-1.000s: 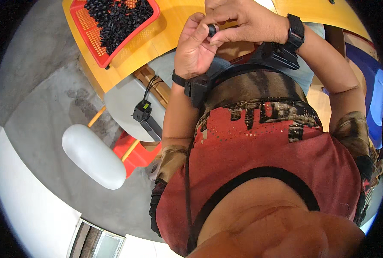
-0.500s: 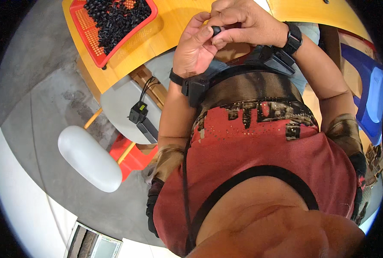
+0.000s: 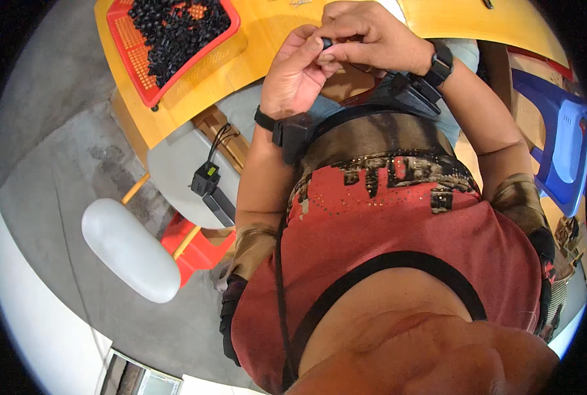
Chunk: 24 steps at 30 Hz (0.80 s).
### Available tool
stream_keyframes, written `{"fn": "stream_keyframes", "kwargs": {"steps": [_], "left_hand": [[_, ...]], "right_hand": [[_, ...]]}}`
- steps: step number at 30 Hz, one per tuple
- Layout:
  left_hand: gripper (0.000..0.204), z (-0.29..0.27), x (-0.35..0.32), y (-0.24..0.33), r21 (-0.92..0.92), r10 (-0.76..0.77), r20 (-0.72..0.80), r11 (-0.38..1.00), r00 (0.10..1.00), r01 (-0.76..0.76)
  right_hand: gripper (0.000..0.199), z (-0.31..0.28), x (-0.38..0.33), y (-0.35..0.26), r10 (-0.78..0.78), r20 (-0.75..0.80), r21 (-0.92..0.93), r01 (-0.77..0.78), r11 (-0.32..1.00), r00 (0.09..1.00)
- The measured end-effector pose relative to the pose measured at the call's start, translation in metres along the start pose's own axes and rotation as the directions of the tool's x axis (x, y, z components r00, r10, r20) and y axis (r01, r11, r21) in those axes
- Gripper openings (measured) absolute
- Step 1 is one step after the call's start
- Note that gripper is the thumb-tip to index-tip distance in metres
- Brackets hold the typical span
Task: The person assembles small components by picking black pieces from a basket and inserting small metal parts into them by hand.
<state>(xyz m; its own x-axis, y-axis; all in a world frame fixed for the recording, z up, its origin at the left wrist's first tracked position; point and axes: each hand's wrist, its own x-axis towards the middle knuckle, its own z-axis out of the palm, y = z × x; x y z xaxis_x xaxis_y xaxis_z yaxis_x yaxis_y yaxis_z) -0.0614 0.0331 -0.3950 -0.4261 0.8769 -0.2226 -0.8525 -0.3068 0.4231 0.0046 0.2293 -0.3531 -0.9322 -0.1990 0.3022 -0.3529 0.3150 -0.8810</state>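
Both hands meet over the near edge of the yellow table, with a small black rounded part (image 3: 326,43) between them. My left hand (image 3: 295,76) pinches it by thumb and fingertips, palm turned partly up. From the other side, the thumb and fingers of my right hand (image 3: 376,38) close on the same part. Fingers cover most of it, so its exact kind does not show. To the left of the hands stands a red plastic basket (image 3: 127,56) holding a heap of small black parts (image 3: 175,36).
The yellow table (image 3: 257,39) runs across the top. A grey-white chair (image 3: 132,247) with a black cabled device (image 3: 206,181) on its seat is at the left, a red stool (image 3: 204,247) below it. A blue plastic chair (image 3: 567,141) stands at the right.
Both hands keep their pinch on the small black part, which now shows less between the fingers. The whole view has shifted slightly.
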Motion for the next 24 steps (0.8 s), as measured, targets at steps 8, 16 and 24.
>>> {"fn": "stream_keyframes", "kwargs": {"steps": [8, 16, 24], "left_hand": [[0.022, -0.001, 0.005, 0.004, -0.082, -0.059, -0.005, 0.995, 0.998, 0.058], [0.023, 0.013, 0.015, 0.001, 0.022, -0.093, -0.062, 0.995, 0.994, 0.095], [0.015, 0.003, 0.011, 0.005, 0.04, -0.036, -0.146, 0.998, 0.989, 0.042]], "right_hand": [[0.029, 0.009, -0.004, 0.002, 0.029, -0.111, -0.004, -0.03, 1.0, 0.993], [0.029, -0.006, -0.019, -0.005, 0.086, -0.126, 0.006, -0.086, 0.996, 0.988], [0.03, -0.074, -0.045, 0.012, 0.606, -0.436, 0.327, -0.51, 0.795, 0.665]]}}
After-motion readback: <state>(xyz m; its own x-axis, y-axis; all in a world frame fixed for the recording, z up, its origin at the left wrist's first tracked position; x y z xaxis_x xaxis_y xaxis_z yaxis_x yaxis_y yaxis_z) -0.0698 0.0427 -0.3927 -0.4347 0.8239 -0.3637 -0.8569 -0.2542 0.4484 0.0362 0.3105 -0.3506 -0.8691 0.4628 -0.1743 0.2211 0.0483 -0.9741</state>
